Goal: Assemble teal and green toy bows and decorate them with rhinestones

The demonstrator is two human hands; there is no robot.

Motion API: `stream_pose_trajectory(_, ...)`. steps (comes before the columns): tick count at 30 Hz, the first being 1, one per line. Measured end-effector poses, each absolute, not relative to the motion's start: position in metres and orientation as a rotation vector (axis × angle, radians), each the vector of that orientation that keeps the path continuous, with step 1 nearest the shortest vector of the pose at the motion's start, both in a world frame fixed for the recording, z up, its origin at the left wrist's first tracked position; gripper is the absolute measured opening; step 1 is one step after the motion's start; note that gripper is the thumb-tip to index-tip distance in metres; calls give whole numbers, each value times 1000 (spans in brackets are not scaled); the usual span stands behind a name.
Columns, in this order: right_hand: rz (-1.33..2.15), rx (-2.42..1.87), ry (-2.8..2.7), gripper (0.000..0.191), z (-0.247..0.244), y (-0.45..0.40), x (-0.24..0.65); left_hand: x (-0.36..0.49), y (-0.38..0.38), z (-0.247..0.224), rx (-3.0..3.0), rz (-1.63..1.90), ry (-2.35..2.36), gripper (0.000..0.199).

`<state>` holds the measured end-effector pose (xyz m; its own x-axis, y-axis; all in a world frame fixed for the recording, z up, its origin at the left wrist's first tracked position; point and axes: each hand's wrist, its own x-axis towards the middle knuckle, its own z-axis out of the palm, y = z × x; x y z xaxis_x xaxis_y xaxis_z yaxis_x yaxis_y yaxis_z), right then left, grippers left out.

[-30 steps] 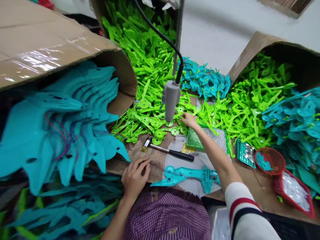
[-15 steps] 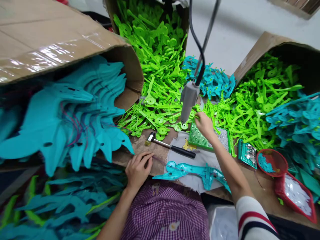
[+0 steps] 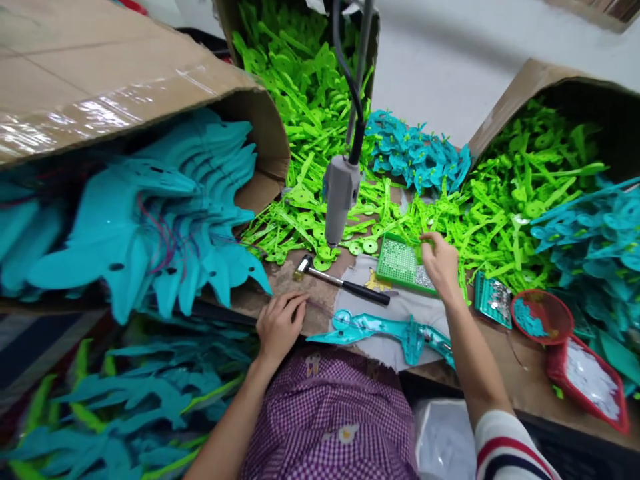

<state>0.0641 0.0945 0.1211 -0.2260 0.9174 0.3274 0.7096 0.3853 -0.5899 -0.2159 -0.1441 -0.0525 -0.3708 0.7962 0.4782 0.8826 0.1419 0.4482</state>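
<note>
My left hand [image 3: 281, 323] rests at the table's near edge, its fingers closed on thin dark wires [image 3: 317, 305]. These run to a turquoise plastic part [image 3: 370, 327], long and curved, which lies on a grey cloth [image 3: 357, 272] in front of me. Above the right end of a green tray [image 3: 400, 261] of small metal pieces is my right hand [image 3: 443, 263]. Its fingertips are pinched on a lime-green plastic part [image 3: 419, 251], mostly hidden against the pile behind. A hammer [image 3: 345, 285] with a black handle lies between the tray and my left hand.
A grey electric screwdriver [image 3: 341, 200] hangs over the table. Lime-green parts [image 3: 310, 193] heap behind it. Turquoise bodies fill a carton [image 3: 270, 127] at left. To the right are a metal-piece box [image 3: 494, 301], a red bowl [image 3: 560, 310] and a red tray [image 3: 623, 410].
My right hand has moved right and slightly toward me, away from the pile. The hanging screwdriver has swung left. My left hand stays with the wires; the view has shifted slightly.
</note>
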Motion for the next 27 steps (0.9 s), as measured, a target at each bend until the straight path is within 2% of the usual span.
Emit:
stream_pose_trajectory(2, 617, -1414, -1795, 23, 121, 66, 90, -213, -153, -49, -1725, -1164, -2238, 24)
stream_pose_trajectory(4, 988, -1409, -1603, 21, 115, 29, 108, -206, -167, -43, -1752, -1315, -2200, 25)
stream_pose_trajectory(7, 1530, -1399, -1613, 21, 91, -22, 108, -189, -188, -32, -1846, -1486, -2180, 27)
stream_pose_trajectory(9, 1707, -1399, -1667, 21, 70, -40, 90, -178, -197, -26, -1981, -1526, -2174, 29)
stream_pose_trajectory(12, 1539, -1398, -1877, 23, 48, -44, 53, -166, -203, -27, -2066, -1485, -2221, 29)
stream_pose_trajectory(17, 739, -1412, -2615, 21, 50, -40, 12, -161, -201, -41, -1893, -1462, -2390, 25)
stream_pose_trajectory(19, 568, -1355, -2769, 20, 55, -40, 4, -157, -204, -44, -1907, -1562, -2379, 25)
stream_pose_trajectory(23, 450, -1194, -2842, 18, 51, -42, -2, -144, -213, -42, -1958, -1710, -2307, 26)
stream_pose_trajectory(27, 529, -1159, -2795, 19, 35, -46, 2, -134, -221, -42, -1976, -1706, -2318, 28)
